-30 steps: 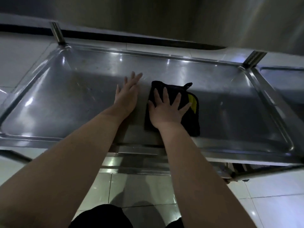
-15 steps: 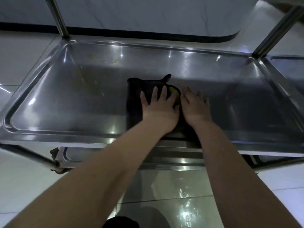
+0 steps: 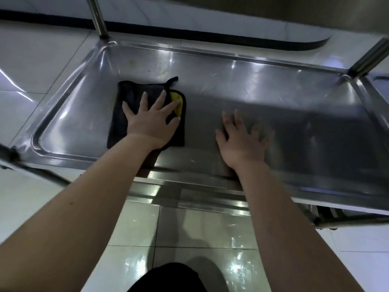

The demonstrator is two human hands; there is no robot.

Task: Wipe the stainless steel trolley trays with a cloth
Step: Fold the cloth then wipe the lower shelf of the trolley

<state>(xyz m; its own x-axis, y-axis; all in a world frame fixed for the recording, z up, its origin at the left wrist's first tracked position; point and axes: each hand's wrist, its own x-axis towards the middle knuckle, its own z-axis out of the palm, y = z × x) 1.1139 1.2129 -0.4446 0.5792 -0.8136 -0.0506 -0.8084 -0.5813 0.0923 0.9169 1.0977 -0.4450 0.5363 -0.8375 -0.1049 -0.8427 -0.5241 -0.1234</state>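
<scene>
A: Cloth position?
B: Black cloth [image 3: 132,92] is spread flat on the tray's [image 3: 273,91] left half and pressed under the left hand [image 3: 152,124], fingers splayed straight.
A: Right hand?
B: Right hand [image 3: 242,143] is laid flat on bare steel, apart from the cloth, fingers spread.

- The cloth [image 3: 130,95] is black and folded to a rough square. A yellow patch shows at its right corner and a small loop at its far edge. It lies flat in the left half of the tray.
- The tray [image 3: 273,91] is shallow, rectangular stainless steel with a raised, rounded rim. It is glossy, with faint brownish marks near its far left corner.
</scene>
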